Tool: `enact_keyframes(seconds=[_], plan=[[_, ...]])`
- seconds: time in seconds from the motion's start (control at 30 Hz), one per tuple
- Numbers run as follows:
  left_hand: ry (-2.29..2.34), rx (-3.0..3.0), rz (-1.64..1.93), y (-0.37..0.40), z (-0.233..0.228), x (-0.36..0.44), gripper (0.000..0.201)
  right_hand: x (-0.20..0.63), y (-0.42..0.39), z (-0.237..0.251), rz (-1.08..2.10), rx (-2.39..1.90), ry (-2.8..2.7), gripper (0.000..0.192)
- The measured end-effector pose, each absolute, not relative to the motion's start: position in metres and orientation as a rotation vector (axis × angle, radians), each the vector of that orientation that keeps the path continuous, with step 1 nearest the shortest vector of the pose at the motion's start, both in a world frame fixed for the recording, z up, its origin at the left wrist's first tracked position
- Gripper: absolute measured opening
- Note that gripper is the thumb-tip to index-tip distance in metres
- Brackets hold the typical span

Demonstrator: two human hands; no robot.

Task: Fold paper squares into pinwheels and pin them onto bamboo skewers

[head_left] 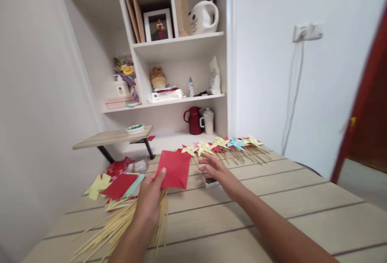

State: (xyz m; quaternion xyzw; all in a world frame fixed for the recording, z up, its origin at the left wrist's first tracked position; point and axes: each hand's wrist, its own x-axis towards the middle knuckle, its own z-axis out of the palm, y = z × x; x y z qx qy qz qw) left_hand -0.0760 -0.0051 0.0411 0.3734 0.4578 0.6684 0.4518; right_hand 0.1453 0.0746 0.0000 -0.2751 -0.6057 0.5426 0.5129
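The step in hand appears to be handling a single piece of paper: the left hand (149,198) clasps a red paper (175,168) near its lower left corner, thumb on top, raised over the counter (272,206). The right hand (217,171) is empty as far as can be seen, its fingers parted and slightly curled at 3 o'clock from the paper, above a small container (211,182). The hands are well apart. As a judgement, the next move calls for a steady left grip and a fine right-hand pinch.

Finished pinwheels (206,148) lie in a row towards 2 o'clock; a stack of coloured paper (121,186) sits towards 9 o'clock, and loose thin sticks (116,224) fan out at 7 o'clock.

The left fingers are hidden beneath the paper. The right hand covers part of the container, so its contents, and whether the fingertips touch it, cannot be told. The left forearm hides some sticks, and the lower edge cuts off others.
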Motion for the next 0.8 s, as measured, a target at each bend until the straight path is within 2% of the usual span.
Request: enact_keyframes(seconds=[0.13, 0.23, 0.3, 0.43, 0.63, 0.73, 0.8], plan=[[1.086, 0.897, 1.587, 0.014, 0.024, -0.028, 0.046, 0.146, 0.07, 0.003, 1.564, -0.521, -1.306, 0.076], [1.033, 0.889, 1.574, 0.026, 0.012, -0.011, 0.044, 0.148, 0.069, 0.005, 1.588, -0.539, -1.19, 0.079], [0.984, 0.878, 1.541, 0.03, 0.003, -0.005, 0.041, 0.148, 0.068, 0.006, 1.567, -0.552, -1.173, 0.072], [0.963, 0.848, 1.502, 0.031, -0.014, -0.005, 0.041, 0.148, 0.068, 0.008, 1.524, -0.656, -1.191, 0.037], [0.987, 0.788, 1.65, 0.036, -0.029, -0.021, 0.046, 0.152, 0.076, 0.004, 1.421, -0.634, -1.142, 0.033], [0.928, 0.708, 1.644, 0.034, -0.027, -0.025, 0.049, 0.159, 0.079, 0.005, 1.196, -0.61, -1.219, 0.024], [0.801, 0.703, 1.489, 0.028, -0.022, -0.025, 0.059, 0.165, 0.078, 0.008, 1.028, -0.575, -1.384, 0.016]])
